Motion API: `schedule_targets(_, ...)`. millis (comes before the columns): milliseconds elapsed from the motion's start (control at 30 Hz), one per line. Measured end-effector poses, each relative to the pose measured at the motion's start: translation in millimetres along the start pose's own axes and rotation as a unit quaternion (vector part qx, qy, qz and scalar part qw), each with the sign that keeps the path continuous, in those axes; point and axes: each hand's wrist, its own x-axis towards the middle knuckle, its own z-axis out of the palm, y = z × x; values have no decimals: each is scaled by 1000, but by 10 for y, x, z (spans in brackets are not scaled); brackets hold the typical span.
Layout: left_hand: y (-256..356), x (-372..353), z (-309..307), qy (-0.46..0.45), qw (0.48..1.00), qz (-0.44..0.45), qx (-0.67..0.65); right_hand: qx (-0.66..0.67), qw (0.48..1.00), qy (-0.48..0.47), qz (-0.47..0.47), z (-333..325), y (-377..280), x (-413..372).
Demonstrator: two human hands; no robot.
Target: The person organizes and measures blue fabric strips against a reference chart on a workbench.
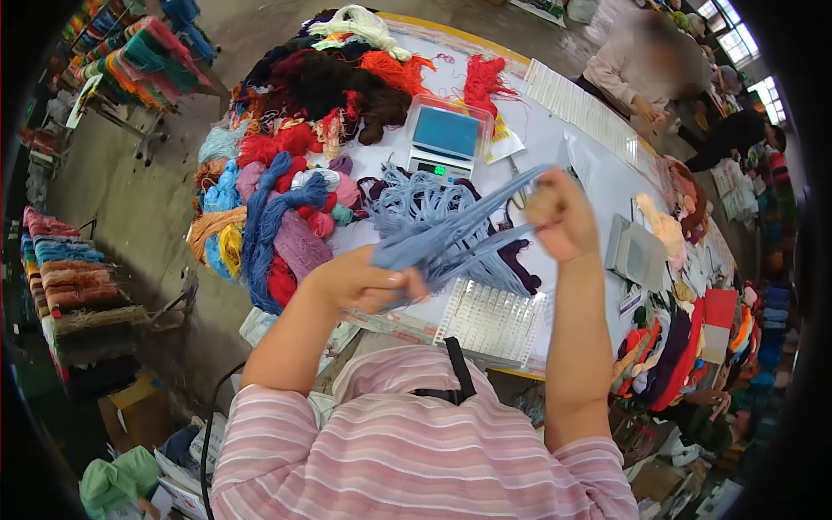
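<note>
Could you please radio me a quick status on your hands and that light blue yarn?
Left hand closed on light blue yarn; right hand gripping its other end. Stretched between them over the table. Looped yarn beneath; no obstruction seen between hands.

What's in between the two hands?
Blue yarn, stretched from the left hand across to the right hand. The head view shows it.
</note>
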Motion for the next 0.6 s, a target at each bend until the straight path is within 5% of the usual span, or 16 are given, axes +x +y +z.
schedule_targets(33,-75,-171,-163,27,999,-26,-31,38,997,64,-25,-199,-207,-45)
schedule_targets(133,-142,-686,-409,156,920,210,-293,130,970,173,-108,-1101,-804,-357)
schedule_targets(200,-52,-966,-462,229,866,325,-303,111,912,356,-168,-1484,-1116,-646)
schedule_targets(267,-48,-1272,-706,261,836,417,-244,110,886,395,-217,-2168,-1434,-1029)
schedule_targets(367,156,-1485,-796,250,830,437,-242,43,889,419,-181,-2374,-1824,-1454)
schedule_targets(500,397,-1425,-857,313,820,430,-212,-192,831,500,-152,-1927,-2080,-1414)
schedule_targets(567,536,-1154,-744,470,784,369,-166,-360,783,491,-127,-1674,-2054,-1334)
schedule_targets(600,581,-859,-536,616,737,262,-93,-414,774,469,-95,-1552,-1999,-1287)
